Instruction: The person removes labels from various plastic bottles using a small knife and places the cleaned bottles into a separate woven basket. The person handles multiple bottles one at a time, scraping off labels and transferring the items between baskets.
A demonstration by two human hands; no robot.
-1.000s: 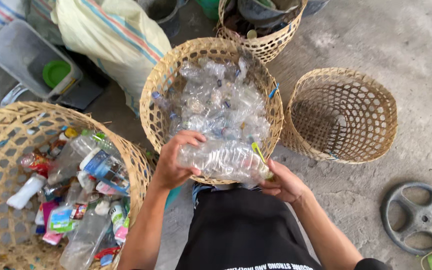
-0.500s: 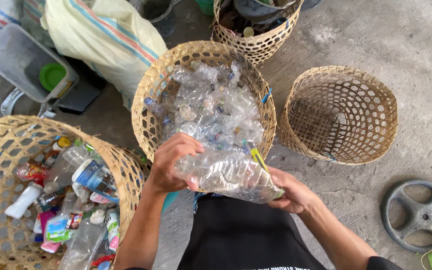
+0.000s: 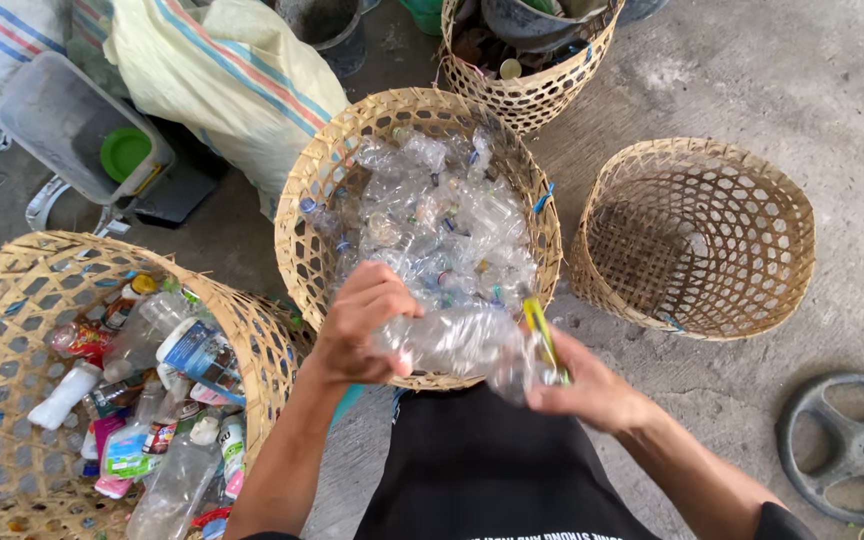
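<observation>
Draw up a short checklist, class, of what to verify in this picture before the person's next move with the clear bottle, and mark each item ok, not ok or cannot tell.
1. Left hand grips the clear plastic bottle: ok.
2. Right hand holds the bottle's other end, at the yellow-green strip: ok.
3. Bottle cap removed: cannot tell, the end is hidden by the hand.
4. Middle basket of clear bottles sits directly under the hands: ok.
5. Right basket has room: ok, nothing shows inside it.
6. Left basket of mixed labelled bottles stands close beside the left arm: ok.
</observation>
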